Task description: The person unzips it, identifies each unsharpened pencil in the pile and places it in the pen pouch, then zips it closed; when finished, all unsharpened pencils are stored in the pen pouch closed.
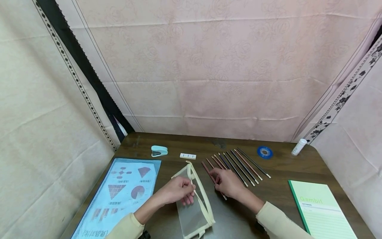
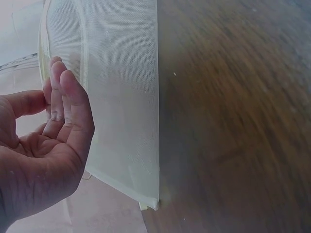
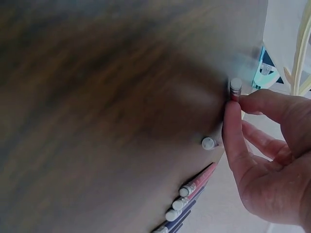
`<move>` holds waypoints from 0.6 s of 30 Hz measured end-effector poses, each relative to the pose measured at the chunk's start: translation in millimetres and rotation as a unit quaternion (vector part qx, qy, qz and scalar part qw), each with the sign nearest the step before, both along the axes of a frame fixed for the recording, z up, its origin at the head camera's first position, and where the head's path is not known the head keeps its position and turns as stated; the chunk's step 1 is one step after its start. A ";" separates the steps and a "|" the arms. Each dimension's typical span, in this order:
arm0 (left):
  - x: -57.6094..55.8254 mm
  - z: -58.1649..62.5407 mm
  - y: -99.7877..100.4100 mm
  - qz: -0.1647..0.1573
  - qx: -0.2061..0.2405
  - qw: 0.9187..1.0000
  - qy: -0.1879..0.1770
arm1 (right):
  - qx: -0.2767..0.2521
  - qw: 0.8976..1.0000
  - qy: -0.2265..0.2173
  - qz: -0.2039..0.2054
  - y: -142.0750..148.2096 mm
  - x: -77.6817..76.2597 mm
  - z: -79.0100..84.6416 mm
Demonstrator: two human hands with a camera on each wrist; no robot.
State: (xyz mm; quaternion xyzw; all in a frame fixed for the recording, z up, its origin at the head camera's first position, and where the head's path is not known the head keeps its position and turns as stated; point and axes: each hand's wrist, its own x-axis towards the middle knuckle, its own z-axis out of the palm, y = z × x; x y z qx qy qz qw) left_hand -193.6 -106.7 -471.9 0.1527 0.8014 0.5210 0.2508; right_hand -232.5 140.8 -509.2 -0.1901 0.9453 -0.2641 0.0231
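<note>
My left hand pinches the cream-edged opening of a translucent mesh pouch, holding it up from the table. In the left wrist view the thumb and index finger meet at the edge of the mesh. To its right, my right hand pinches the leftmost reddish pencil between thumb and index finger. The right wrist view shows the white eraser end of this pencil at the fingertips. Several more pencils, dark and reddish, lie side by side in a slanting row just beyond that hand.
A light-blue stapler and a white eraser lie at the back. Blue tape and a white glue stick are at the back right. A blue printed folder lies left; a green notebook lies right.
</note>
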 end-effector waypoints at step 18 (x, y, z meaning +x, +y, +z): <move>2.4 -0.8 -3.8 0.000 0.023 1.000 0.007 | -0.239 0.968 -0.063 -0.042 3.3 25.4 31.4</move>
